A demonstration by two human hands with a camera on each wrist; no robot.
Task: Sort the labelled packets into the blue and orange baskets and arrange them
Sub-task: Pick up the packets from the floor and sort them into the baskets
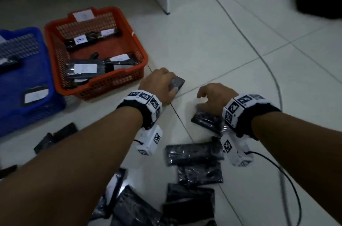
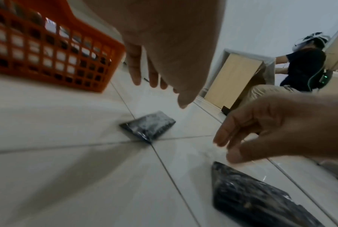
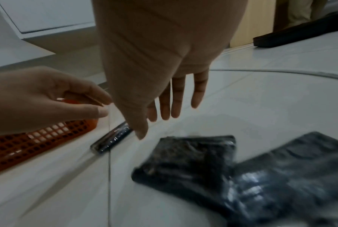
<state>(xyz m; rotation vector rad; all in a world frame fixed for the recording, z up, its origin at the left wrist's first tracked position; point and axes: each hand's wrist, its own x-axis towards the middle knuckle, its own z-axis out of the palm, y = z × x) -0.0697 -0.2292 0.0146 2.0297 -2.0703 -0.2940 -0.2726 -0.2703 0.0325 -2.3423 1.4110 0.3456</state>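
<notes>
A: Head view entry: the left hand reached over a small dark packet on the floor, just beside the near right corner of the orange basket. From above it looked as if the thumb touched the packet.

B: The left wrist view disagreed. The same packet lay flat where the tile joints cross, and the left fingers hung above it, straight and slightly spread, apart from it. Nothing held.

A: Right hand?

B: The right hand hovered palm down over a second packet. The right wrist view showed its fingers straight and loosely spread above the floor, gripping nothing. Only that view showed this packet overlapping another beside it.

A: Counts?

B: Two baskets: the orange one, and a blue basket to its left, nearly touching. Orange held at least four labelled packets; an exact count was not possible where they overlapped. Blue showed two. Loose packets on the floor toward the near edge: at least eight, some overlapping and hard to separate.

A: Anything else only one view gave?

B: The left wrist view alone showed another person seated in the background, wearing a headset. The head view alone showed a white cable running across the floor.
</notes>
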